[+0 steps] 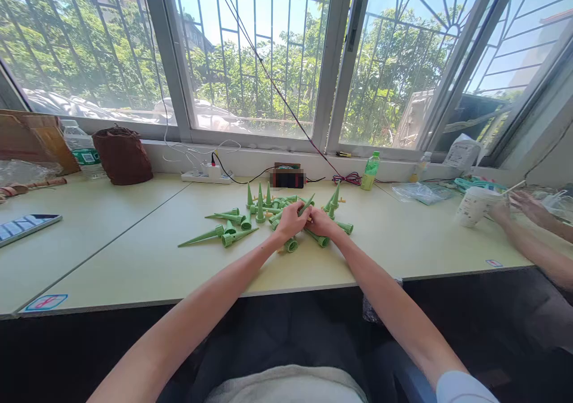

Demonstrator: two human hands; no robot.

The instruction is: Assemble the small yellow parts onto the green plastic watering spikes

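Observation:
Over the middle of the table, my left hand [292, 220] is closed around a green plastic cone-shaped spike [307, 202], whose tip points up and to the right. My right hand [323, 221] meets it at the spike's lower end. Its fingers are closed together, and what they pinch is hidden. Around both hands lie several more green spikes [233, 237] with ribbed, hollow caps. Some stand upright, like the spike [260, 206] left of my hands and the spike [335, 197] to the right. Small orange-yellow nozzles [342, 200] stick out of some of them.
Behind the pile are a small dark box [287, 177], a power strip [206, 178] and a green-labelled bottle [369, 171]. To the left are a phone [29, 228] and a brown bag [122, 157]. A co-worker's hands [528, 209] are at the right, near a white cup [477, 207].

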